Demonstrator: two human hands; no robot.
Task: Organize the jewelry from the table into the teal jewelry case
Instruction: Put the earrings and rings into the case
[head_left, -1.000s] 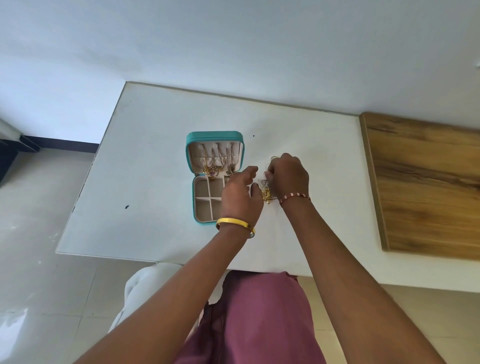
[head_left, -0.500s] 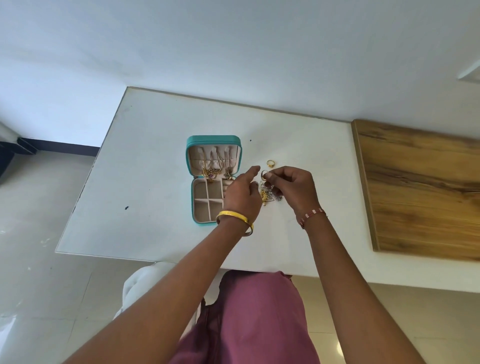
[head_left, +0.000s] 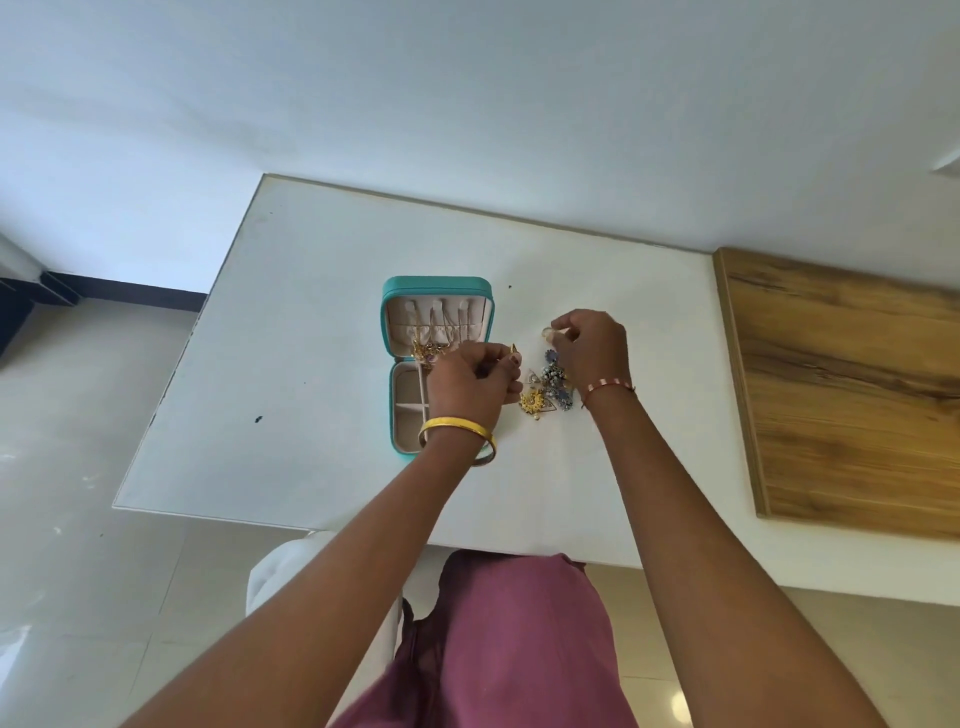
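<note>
Teal case (head_left: 438, 291) sits open on the white table (head_left: 322, 322), chains hanging in its lid. Left hand (head_left: 470, 384) is right over the case's near tray, fingers curled, pinching a small gold piece (head_left: 513, 349). Right hand (head_left: 589, 343), just right of the case, pinches a ring (head_left: 548, 332). Earring pile (head_left: 545, 389) lies between the hands.

Both arms reach forward, side by side. Left hand (head_left: 470, 382) has its fingers curled in. Right hand (head_left: 592, 345) pinches at its fingertips.
</note>
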